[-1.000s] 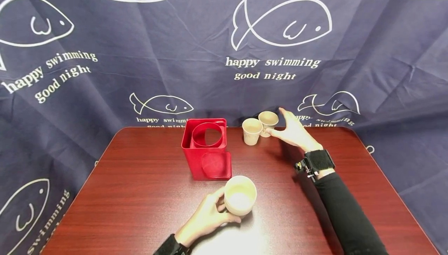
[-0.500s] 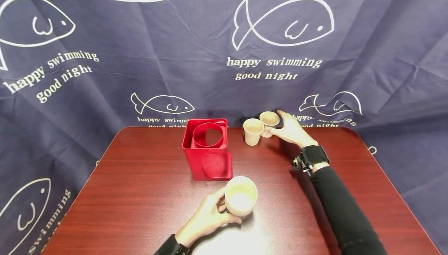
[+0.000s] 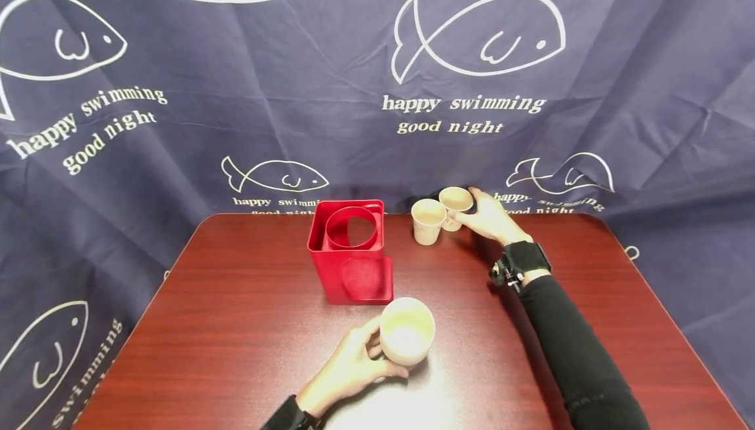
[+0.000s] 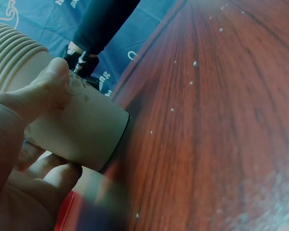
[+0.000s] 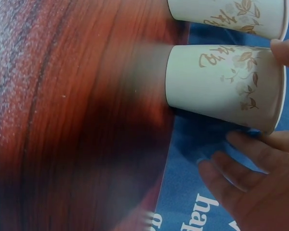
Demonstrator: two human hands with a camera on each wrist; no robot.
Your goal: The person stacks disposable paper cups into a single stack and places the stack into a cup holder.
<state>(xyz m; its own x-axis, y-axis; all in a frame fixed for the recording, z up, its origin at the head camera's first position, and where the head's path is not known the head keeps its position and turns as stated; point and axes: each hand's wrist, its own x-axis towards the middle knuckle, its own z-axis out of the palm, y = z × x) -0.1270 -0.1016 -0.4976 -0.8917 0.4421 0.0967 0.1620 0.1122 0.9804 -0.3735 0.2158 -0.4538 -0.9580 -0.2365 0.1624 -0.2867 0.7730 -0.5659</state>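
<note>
Stacked paper cups (image 3: 407, 335) sit gripped in the left hand (image 3: 350, 361). The right hand (image 3: 494, 217) pinches another cup (image 5: 221, 89) near its rim.

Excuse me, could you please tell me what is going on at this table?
A person is handling cups at a reddish-brown table. The left grip holds a nested stack of paper cups toward the person's side. The right grip is around a single cup by the back edge, though whether it is firmly held is hard to tell. A second cup stands close beside that one, and an open red box stands to their left.
</note>
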